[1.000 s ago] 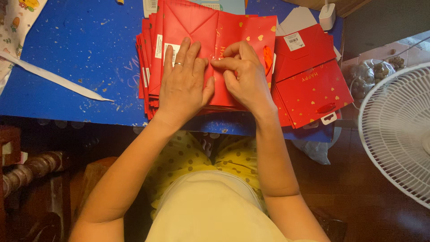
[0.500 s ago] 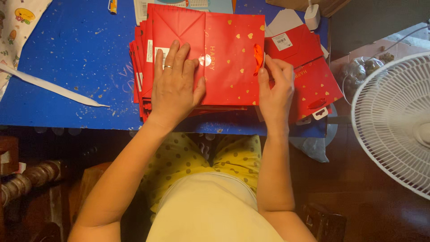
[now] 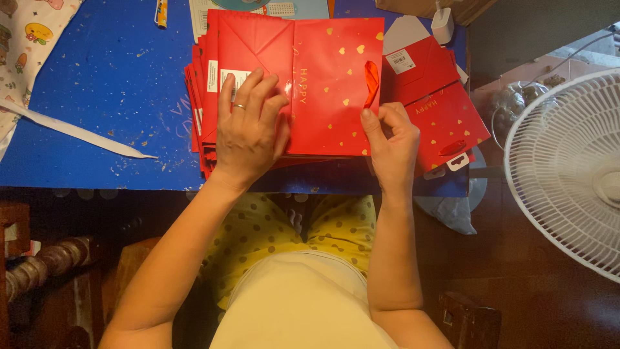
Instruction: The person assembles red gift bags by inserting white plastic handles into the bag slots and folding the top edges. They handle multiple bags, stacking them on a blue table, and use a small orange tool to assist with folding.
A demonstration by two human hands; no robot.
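A flattened red gift bag lies on top of a stack of red bags on the blue tabletop. The left hand presses it flat, fingers spread; the right hand pinches its red ribbon handle. More bags lie to the right, apparently finished.

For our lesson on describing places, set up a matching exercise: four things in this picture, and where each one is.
Things:
1. left hand
2. right hand
3. fan
4. white strip

Places:
A. far right, off the table
B. flat on the top red bag
C. left part of the blue table
D. at the bag's ribbon handle

Pairs: 1-B, 2-D, 3-A, 4-C
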